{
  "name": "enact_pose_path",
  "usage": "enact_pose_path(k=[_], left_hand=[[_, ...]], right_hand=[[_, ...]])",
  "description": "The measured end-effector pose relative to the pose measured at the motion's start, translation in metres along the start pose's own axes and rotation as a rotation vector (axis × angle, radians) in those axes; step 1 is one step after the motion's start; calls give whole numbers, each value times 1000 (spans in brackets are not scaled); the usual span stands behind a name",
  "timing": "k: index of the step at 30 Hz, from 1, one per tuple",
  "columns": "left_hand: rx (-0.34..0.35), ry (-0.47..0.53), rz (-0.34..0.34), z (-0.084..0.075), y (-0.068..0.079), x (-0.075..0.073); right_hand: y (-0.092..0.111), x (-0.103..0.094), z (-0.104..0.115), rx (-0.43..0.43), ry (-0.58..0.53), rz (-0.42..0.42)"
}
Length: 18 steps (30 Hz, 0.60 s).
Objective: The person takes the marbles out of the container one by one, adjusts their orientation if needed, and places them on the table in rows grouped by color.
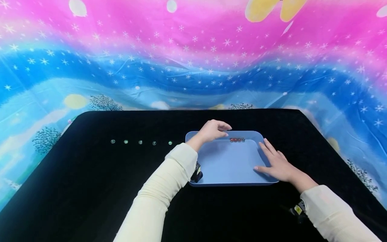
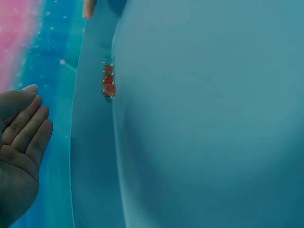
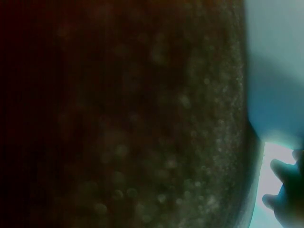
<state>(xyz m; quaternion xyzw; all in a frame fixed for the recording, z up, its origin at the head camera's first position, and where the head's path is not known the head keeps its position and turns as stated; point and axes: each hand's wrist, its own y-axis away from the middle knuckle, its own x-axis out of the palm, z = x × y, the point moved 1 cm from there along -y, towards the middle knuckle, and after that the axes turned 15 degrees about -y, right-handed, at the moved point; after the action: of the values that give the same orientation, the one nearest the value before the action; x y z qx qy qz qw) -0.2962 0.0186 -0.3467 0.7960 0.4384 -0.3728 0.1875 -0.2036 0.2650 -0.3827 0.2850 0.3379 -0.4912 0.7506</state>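
A blue-grey rectangular tray [image 1: 229, 164] lies on the black tabletop. Along its back wall several glass marbles [image 1: 235, 139] with red-orange and clear colours touch each other in a short row. My left hand [image 1: 213, 130] hovers at the tray's back rim, left of these marbles. In the left wrist view its fingers are nearly straight, and nothing shows between them and the thumb. My right hand [image 1: 277, 164] rests on the tray's right side, fingers spread along the rim and thumb over the inside. The right wrist view is dark and blurred, showing little of that hand.
To the left of the tray, several more glass marbles [image 1: 140, 142] lie spaced out in a line on the black cloth [image 1: 90, 188]. A pink and blue patterned backdrop [image 1: 193, 67] hangs behind the table's far edge.
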Motion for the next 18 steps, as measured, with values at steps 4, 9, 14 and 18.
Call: enact_pose_path(k=[4, 9, 14, 18], left_hand=[[5, -26, 10, -2, -4, 6], [12, -70, 45, -2, -9, 15], [31, -101, 70, 1, -15, 25], [26, -108, 69, 3, -18, 30]], right_hand=[[0, 0, 0, 5, -1, 0], [0, 1, 1, 8, -9, 2], [0, 1, 0, 10, -8, 6], [0, 0, 1, 9, -7, 5]])
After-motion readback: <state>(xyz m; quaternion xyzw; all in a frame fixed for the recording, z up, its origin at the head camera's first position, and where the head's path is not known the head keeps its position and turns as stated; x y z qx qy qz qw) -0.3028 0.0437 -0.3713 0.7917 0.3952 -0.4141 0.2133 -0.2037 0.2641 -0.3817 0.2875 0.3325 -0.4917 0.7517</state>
